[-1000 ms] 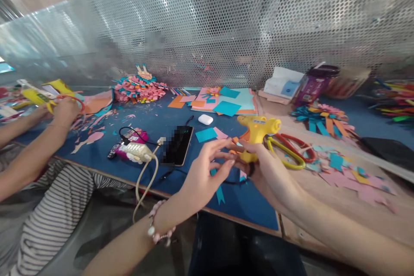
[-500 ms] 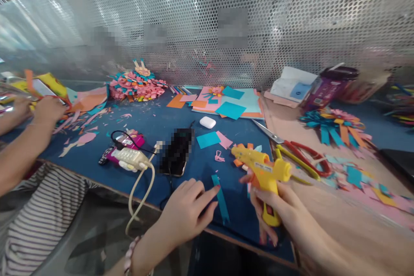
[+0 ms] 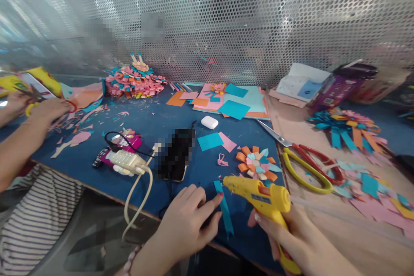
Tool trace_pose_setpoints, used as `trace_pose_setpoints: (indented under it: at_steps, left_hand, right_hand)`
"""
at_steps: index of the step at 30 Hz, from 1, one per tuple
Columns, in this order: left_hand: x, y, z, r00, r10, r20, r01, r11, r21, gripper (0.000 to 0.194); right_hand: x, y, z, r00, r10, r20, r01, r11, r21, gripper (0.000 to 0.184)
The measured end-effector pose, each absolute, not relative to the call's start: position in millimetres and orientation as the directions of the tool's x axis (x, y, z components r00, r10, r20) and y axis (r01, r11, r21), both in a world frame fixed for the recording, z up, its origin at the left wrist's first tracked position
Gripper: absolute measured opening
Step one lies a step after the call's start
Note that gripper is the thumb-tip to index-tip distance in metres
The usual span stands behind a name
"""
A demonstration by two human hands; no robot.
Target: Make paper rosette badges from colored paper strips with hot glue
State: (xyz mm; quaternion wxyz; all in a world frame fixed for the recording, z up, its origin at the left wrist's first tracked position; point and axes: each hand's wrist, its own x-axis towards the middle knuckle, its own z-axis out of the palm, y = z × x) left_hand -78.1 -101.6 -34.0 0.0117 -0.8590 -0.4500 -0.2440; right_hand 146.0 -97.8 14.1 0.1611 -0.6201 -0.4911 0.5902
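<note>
My right hand (image 3: 291,235) grips a yellow glue gun (image 3: 263,198), its nozzle pointing left at the top end of a teal paper strip (image 3: 224,211) lying on the blue table (image 3: 155,116). My left hand (image 3: 190,220) rests on the table with fingers curled, its fingertip pressing the strip's left edge. A small paper flower (image 3: 257,164) of orange, teal and pink petals lies just beyond the gun.
Red and yellow scissors (image 3: 304,161) lie to the right. A phone (image 3: 176,153), a power strip with cable (image 3: 127,161), a white earbud case (image 3: 209,122) and paper sheets (image 3: 233,103) sit ahead. Another person's hands (image 3: 45,108) cut paper at left. A perforated metal screen (image 3: 226,21) stands behind.
My right hand brought the glue gun down and toward me, nozzle now at the strip. The paper flower has come into view on the table. My left hand stayed on the strip.
</note>
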Motion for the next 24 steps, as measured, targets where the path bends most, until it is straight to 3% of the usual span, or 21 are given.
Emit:
trace_pose_setpoints:
  at_steps: [10,24]
  left_hand:
    - [-79.0,-100.8,-32.5,0.473,0.772,0.423,0.786,-0.587,0.192,0.030]
    - [-79.0,-101.8,-32.1,0.469,0.783,0.409,0.788,-0.580,0.206,0.032]
  right_hand:
    - [144.5,-95.4,12.6,-0.145,0.756,-0.639,0.519,-0.491,-0.700,0.047]
    - [141.2,-94.1,13.5,-0.154,0.762,-0.629,0.496,-0.491,-0.716,0.044]
